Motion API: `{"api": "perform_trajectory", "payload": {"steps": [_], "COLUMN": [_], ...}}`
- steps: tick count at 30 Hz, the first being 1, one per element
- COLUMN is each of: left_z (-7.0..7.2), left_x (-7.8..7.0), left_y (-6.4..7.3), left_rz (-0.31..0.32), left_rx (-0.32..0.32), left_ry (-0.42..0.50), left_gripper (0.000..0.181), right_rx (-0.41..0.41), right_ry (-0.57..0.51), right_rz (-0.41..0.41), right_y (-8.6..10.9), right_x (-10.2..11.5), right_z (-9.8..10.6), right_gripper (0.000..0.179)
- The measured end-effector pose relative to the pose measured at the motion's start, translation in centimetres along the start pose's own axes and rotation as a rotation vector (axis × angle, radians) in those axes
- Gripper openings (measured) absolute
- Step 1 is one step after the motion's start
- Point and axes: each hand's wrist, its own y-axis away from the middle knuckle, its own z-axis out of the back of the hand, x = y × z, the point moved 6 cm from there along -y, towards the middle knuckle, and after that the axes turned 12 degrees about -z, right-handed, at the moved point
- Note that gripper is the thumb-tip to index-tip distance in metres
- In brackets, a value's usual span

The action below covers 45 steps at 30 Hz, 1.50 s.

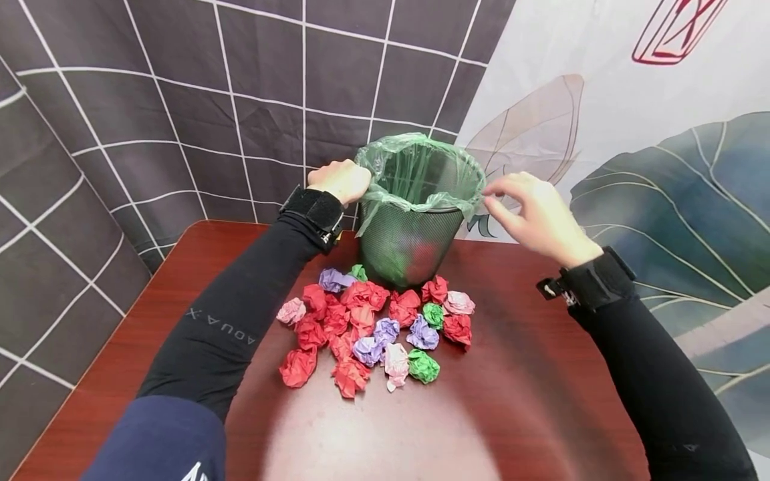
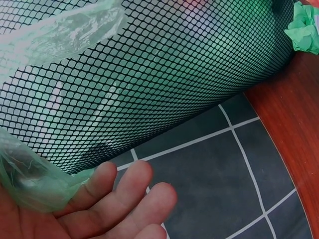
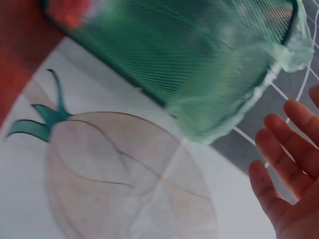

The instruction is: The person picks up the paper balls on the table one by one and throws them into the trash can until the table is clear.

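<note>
Two hands (image 1: 339, 180) (image 1: 532, 217), one bin (image 1: 385, 237), one liner (image 1: 400, 200), roughly twenty paper balls (image 1: 404, 307)

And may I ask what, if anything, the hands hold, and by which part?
The left hand seems to hold the bag by its overhanging edge; the right hand holds nothing.

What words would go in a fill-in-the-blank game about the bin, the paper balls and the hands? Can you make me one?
1. The plastic bag lining the mesh bin is coloured ____.
2. More paper balls in front of the bin are ____ than any other colour.
3. The left hand and right hand are on opposite ____ of the bin.
4. The sleeves on both forearms are ____.

Missing words: green; red; sides; black.
</note>
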Motion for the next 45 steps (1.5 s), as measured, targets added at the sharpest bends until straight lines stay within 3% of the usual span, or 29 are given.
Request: {"api": "perform_trajectory", "payload": {"steps": [5,15,20,27,45], "left_z": [0.1,0.2,0.0,0.1,0.3], "left_x": [0.1,-0.3,-0.4,-0.1,-0.4], "left_y": [0.1,0.6,0.3,0.3,0.6], "left_rz": [0.004,0.003,0.006,0.016,0.016], "left_rx": [0.002,0.019,0.023,0.032,0.048], "left_ry": [0.007,0.013,0.018,0.02,0.023], "left_gripper": [0.037,0.035,0.035,0.033,0.028], "right_rx": [0.04,0.337,0.409,0.498,0.623], "right_ry": [-0.001,0.068,0.06,0.041,0.035], "right_rz": [0.008,-0.029,-0.06,-0.12,-0.15], "right_y": [3.5,10.2,12.7,14.2,16.4], "right_x": [-1.1,-1.8,-2.1,-2.6,-2.7], "right_z": [-1.3,-6.9,-8.9,-10.7,-14.2], "right_gripper": [0.012,0.029,0.039,0.046,0.052]}}
